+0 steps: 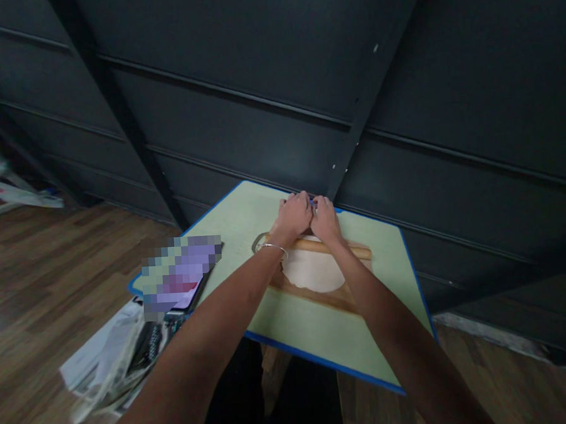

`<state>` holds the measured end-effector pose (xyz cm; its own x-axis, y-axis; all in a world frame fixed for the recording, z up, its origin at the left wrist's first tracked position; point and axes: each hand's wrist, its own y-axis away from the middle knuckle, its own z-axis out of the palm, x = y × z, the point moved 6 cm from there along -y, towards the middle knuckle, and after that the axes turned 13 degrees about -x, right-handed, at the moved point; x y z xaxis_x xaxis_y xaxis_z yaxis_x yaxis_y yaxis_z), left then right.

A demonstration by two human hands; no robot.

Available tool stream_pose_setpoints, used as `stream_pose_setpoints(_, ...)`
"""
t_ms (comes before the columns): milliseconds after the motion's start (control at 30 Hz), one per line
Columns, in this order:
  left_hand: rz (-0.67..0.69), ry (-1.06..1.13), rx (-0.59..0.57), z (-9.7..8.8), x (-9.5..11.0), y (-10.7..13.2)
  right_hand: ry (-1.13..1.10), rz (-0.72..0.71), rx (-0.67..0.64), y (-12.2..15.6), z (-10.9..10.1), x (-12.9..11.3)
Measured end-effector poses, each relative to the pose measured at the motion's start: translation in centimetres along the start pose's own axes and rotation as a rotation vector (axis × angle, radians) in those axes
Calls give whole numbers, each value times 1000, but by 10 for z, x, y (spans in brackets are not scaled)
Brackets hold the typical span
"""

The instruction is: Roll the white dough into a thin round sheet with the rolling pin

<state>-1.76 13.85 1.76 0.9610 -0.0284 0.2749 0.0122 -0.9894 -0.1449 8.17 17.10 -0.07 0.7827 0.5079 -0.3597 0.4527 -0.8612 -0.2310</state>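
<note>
My left hand (pixel 296 214), with a bracelet on its wrist, and my right hand (pixel 325 218) are side by side near the far edge of the small table. Their fingers are curled, and whatever they hold is hidden; a bit of blue shows between them. Under my wrists lies a wooden rolling pin (pixel 359 251), across the far part of a flat pale sheet of dough (pixel 314 272). The dough rests on a wooden board (pixel 337 299). At the board's left end a round metal rim (pixel 256 242) shows, partly covered by my left wrist.
The pale green table (pixel 385 352) has a blue edge and stands against a dark panelled wall (pixel 260 131). A phone (pixel 199 286), partly pixelated, is at the table's left side. Below it are a bag and papers (pixel 114 354) above the wooden floor (pixel 27 314).
</note>
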Motion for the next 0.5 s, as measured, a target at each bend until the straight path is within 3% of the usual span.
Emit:
stream_pose_setpoints(267, 8, -25, -50, 2, 3, 12, 128, 39, -82, 15, 1, -8)
stream_pose_setpoints(500, -65, -22, -93, 12, -2, 19, 185, 176, -123, 26, 9, -5)
